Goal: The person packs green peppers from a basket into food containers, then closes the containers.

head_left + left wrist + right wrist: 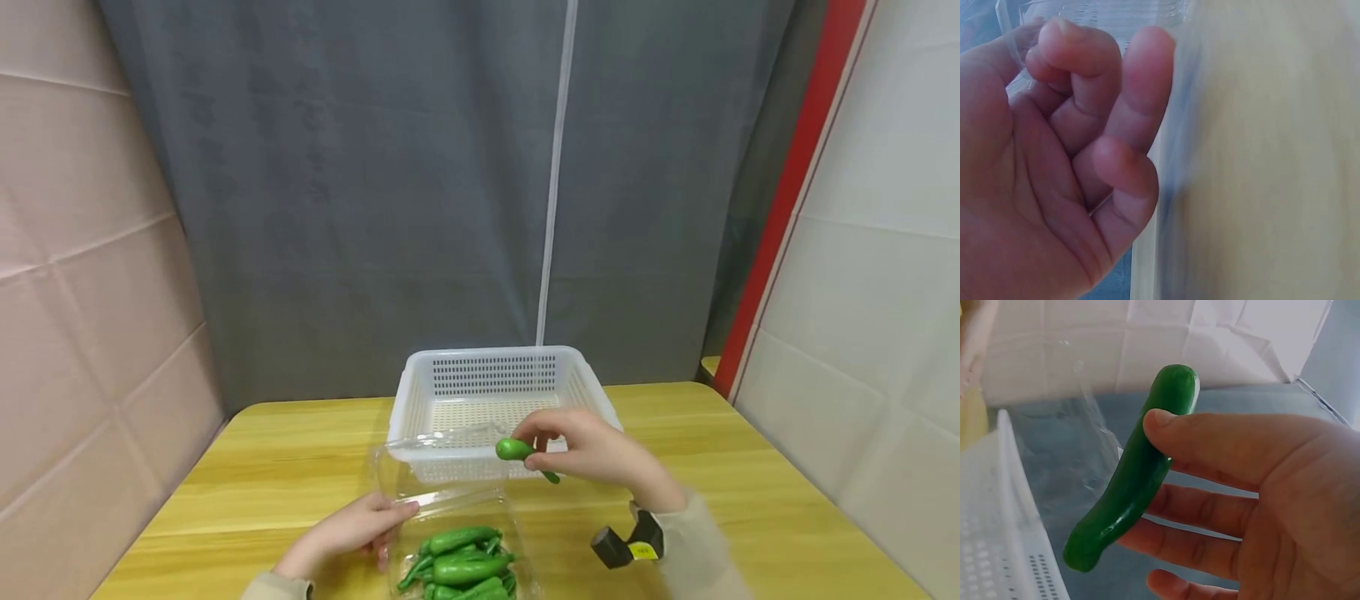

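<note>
My right hand point(592, 447) pinches a green chili pepper point(513, 450) between thumb and fingers, over the near edge of a white perforated basket point(587, 392). In the right wrist view the chili pepper point(1132, 478) slants, with the thumb across its upper part. Down at the left, my left hand point(358, 527) grips the edge of a clear plastic clamshell box point(522, 533) where lid and tray meet. Its other fingers point(1141, 75) curl loosely in the left wrist view. Several green peppers point(471, 570) lie in the box, whose raised clear lid point(390, 473) overlaps the basket's front.
Everything stands on a wood-grain table point(285, 454). A dark grey curtain point(360, 192) hangs behind it, with pale walls at both sides. A black device with a yellow label point(642, 550) is worn on the right wrist.
</note>
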`<state>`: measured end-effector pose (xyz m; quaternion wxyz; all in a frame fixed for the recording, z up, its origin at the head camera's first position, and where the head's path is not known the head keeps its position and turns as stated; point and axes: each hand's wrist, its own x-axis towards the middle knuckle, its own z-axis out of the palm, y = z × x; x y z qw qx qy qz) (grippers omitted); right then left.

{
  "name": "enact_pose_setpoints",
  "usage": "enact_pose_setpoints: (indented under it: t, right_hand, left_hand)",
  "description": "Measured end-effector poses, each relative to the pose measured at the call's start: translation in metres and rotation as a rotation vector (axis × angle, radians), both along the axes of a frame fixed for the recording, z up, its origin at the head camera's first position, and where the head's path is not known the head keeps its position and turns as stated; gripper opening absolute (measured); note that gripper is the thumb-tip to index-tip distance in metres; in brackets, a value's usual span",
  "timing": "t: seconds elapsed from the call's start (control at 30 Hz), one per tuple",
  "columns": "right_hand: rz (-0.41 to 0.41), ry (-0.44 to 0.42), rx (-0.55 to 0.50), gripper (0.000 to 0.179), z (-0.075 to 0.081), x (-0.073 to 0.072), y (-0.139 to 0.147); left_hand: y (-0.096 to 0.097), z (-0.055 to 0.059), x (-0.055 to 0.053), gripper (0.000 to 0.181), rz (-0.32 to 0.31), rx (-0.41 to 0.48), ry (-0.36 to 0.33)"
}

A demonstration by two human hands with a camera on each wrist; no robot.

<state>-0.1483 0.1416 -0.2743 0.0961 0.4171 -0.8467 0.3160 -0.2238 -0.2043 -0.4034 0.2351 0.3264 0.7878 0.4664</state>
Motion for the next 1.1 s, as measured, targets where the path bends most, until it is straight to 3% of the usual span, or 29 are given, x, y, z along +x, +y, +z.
enact_pose_setpoints:
  t: [0.27, 0.57, 0.7, 1.1]
  right_hand:
    - [0.075, -0.035, 0.079, 0.015, -0.012, -0.002, -0.028]
    - [0.086, -0.098, 0.182, 0.016, -0.028, -0.002, -0.052]
    - [0.091, -0.079, 0.257, 0.019, -0.039, -0.005, -0.06]
    - [0.006, -0.047, 0.407, 0.028, -0.06, -0.011, -0.069]
  left_hand:
    - [0.0, 0.0, 0.001, 0.064, 0.013, -0.005, -0.018]
    - [0.001, 0.001, 0.002, 0.061, 0.005, 0.004, 0.005]
    - [0.001, -0.001, 0.003, 0.062, 0.004, 0.009, 0.007]
    - [0.004, 0.004, 0.003, 0.066, 0.009, -0.018, 0.056]
